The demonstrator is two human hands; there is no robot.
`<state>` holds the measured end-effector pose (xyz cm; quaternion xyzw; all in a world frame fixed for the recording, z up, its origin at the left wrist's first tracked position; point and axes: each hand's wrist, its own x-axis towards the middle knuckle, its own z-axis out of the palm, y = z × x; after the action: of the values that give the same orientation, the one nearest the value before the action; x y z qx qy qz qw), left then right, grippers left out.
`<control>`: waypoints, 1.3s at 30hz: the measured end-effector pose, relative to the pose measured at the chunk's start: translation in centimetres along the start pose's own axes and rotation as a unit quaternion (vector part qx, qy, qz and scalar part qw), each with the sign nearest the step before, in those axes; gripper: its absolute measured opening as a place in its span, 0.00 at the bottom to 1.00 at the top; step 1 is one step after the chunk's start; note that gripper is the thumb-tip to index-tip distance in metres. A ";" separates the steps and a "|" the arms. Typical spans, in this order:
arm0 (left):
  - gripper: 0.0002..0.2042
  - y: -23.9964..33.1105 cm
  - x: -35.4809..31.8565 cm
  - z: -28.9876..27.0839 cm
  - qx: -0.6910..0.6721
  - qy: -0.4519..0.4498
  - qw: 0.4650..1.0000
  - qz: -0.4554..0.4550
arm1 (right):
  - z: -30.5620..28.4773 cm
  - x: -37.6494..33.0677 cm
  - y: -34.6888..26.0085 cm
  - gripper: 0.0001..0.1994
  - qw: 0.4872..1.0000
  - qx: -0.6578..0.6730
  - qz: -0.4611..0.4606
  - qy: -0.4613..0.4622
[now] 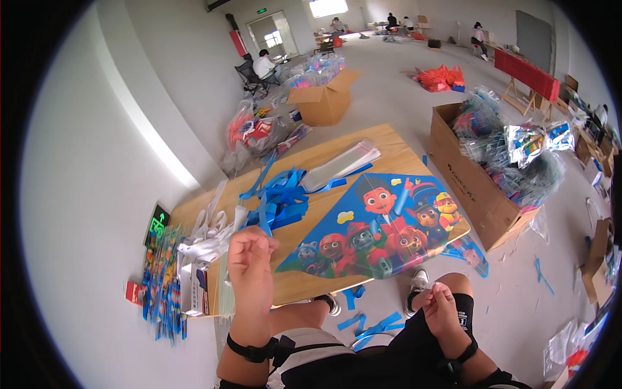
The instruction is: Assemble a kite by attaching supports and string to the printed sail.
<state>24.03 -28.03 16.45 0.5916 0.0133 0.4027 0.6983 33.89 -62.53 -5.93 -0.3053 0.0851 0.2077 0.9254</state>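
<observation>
A blue kite (379, 227) printed with cartoon dogs and a cartoon figure lies spread over the right part of the wooden table (382, 139), its right side reaching the edge. My left hand (251, 262) is raised over the table's near left part, fingers pinched together; what they hold, if anything, is too small to make out. Just beyond it lies a heap of blue ribbon strips (285, 201). My right hand (442, 310) is closed in a pinch above my right thigh, off the table's near edge, with something tiny and pale perhaps at its fingertips.
White straps (210, 227) and a small box (194, 288) sit at the table's left end, beside hanging colourful strips (162, 285). Clear plastic sleeves (340, 165) lie at the back. Right of the table stands a large carton (476, 188) of bagged goods. Ribbon scraps (372, 324) litter the floor.
</observation>
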 end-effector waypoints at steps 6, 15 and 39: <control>0.04 -1.2 4.2 3.9 0.061 -0.029 0.998 -0.012 | -1.1 0.8 -0.2 0.02 1.000 0.002 -0.002 0.000; 0.04 -2.3 7.1 7.5 0.088 -0.100 0.988 0.082 | -1.3 2.5 -0.3 0.02 0.998 -0.010 0.053 -0.011; 0.13 -46.0 25.0 5.4 0.346 -0.177 0.886 -0.254 | 3.0 10.7 0.1 0.10 0.934 0.124 0.271 0.199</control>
<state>68.73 -16.85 -8.95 0.8336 0.1780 0.0701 0.5183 43.56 -57.12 -6.56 -0.1888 0.3719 0.3733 0.8287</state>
